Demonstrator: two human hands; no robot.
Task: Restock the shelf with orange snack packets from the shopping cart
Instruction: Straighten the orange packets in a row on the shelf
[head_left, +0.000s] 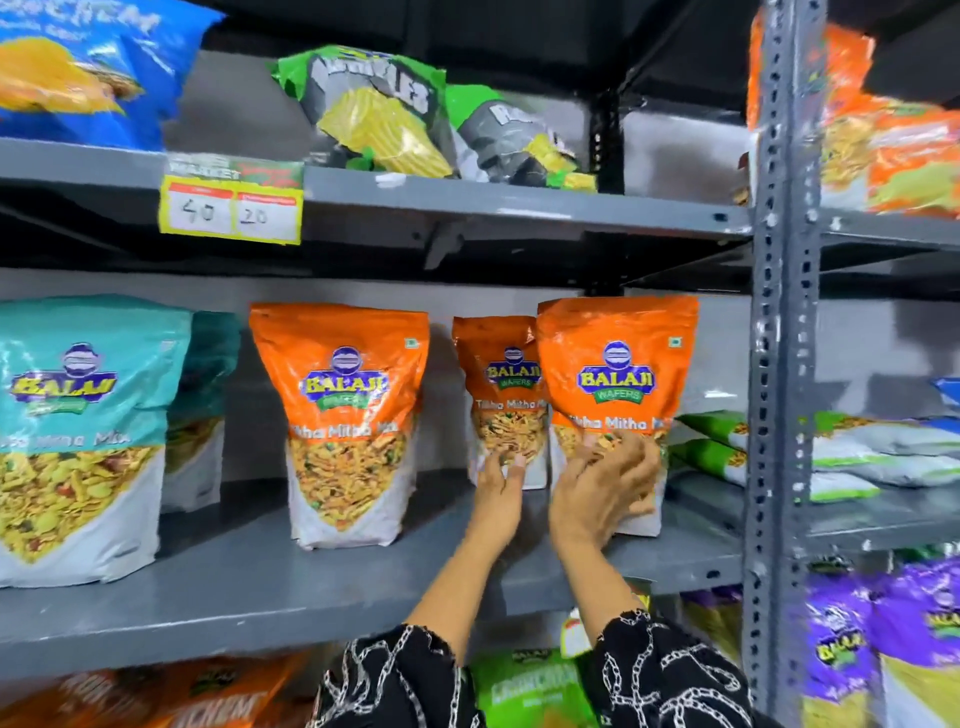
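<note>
A: Position of the glossy orange stand-up snack packet with white base (615, 395)?

B: Upright on the grey metal shelf board (249, 582), hard by the perforated grey steel upright (782, 364), just left of it. Long axis vertical, face outward.

A: Hands?

B: Right hand (605, 486) flat against lower front of that packet, fingers spread wide, pressing rather than pinching. Left hand (500, 491) further left of the upright, fingertips on the bottom of a second orange packet of the same print (501, 395) standing deeper in and partly overlapped by the first. Fingers loosely open; no closed grip seen on either.

A: Relation that matters for the next move?

B: Front packet lies directly ahead of the right hand and nearer to it; rear packet ahead of the left. Both above and beyond the wrists, so any push goes away from the body, toward the back wall. Judged: seating and squaring step, packets already on the shelf.

A: Other stock?

B: Third orange packet (345, 426) standing alone, well left of the upright. Shopping cart not in view.
</note>
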